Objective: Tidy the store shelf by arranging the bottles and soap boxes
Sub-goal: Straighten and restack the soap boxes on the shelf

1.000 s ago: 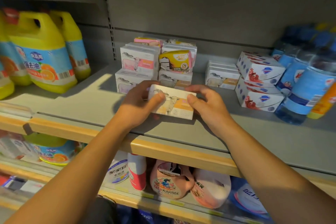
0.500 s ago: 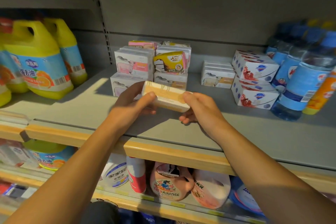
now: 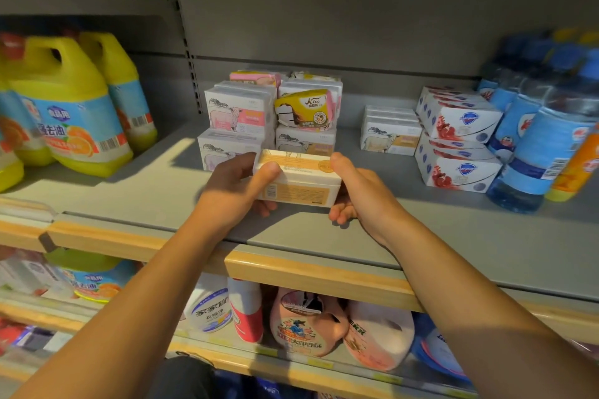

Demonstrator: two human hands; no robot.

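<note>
Warm light from the left, hard shadows on the shelf (image 3: 453, 236), blurred, bowed edges.

Shop aisle, grey metal shelving (image 3: 421, 236) with wooden price-strip edges, stacked boxed soaps (image 3: 240, 113), rows of identical yellow detergent jugs (image 3: 71, 113), blue-labelled bottles (image 3: 547, 146), more packaged goods on the lower shelf

Both bare forearms reach forward and upward, converging at centre. The left hand (image 3: 235, 186) curls inward, thumb pressed forward on top; the right hand (image 3: 359, 193) mirrors it, thumb raised, fingers tucked beneath, palms facing each other in a two-handed grip.
</note>
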